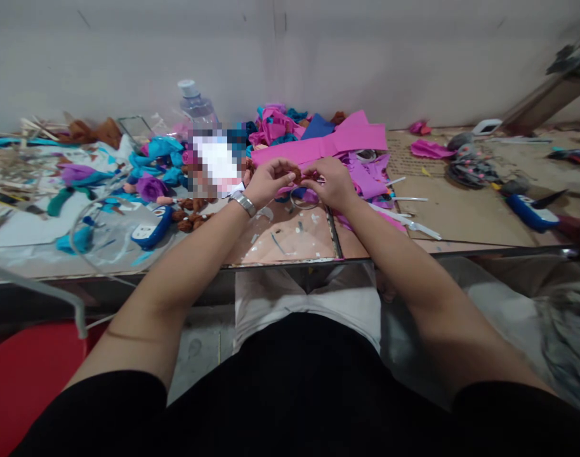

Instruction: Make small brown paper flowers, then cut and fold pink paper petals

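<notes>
My left hand (267, 184), with a watch (242, 203) on its wrist, and my right hand (335, 183) meet over the middle of the workbench. Between their fingertips is a small brown crumpled piece (297, 172), perhaps paper; both hands pinch it. Just below the fingers lies a clear ring (303, 204), like a roll of tape. Pink paper strips (318, 147) lie right behind my hands. Beside my left wrist sit several brown crumpled balls (191, 219). Purple paper (370, 178) spreads to the right of my right hand.
A capped bottle (195, 105) stands against the wall. Blue-and-white devices lie left (151, 227) and right (532, 212). Turquoise and purple paper flowers (151, 188) cover the left side. Cardboard (466, 219) lies right, under a wire bundle (471, 166). A red stool (37, 381) is at lower left.
</notes>
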A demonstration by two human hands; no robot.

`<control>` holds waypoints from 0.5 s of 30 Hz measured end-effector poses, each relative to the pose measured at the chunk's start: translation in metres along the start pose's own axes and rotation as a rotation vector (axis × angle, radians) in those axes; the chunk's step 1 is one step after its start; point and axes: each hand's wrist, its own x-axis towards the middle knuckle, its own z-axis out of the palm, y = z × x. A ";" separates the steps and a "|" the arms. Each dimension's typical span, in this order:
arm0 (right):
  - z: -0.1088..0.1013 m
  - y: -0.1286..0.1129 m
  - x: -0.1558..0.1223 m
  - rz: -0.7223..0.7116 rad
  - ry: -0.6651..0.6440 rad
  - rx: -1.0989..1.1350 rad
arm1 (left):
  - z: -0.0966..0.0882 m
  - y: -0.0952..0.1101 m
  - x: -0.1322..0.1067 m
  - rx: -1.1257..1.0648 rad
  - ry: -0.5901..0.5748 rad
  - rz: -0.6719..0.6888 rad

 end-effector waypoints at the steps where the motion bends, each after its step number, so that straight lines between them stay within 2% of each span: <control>1: 0.000 0.000 0.000 0.000 -0.001 0.006 | 0.001 0.001 -0.001 0.007 0.004 -0.012; 15: 0.002 -0.006 -0.001 0.028 0.041 0.045 | 0.003 0.004 -0.003 -0.016 -0.037 -0.023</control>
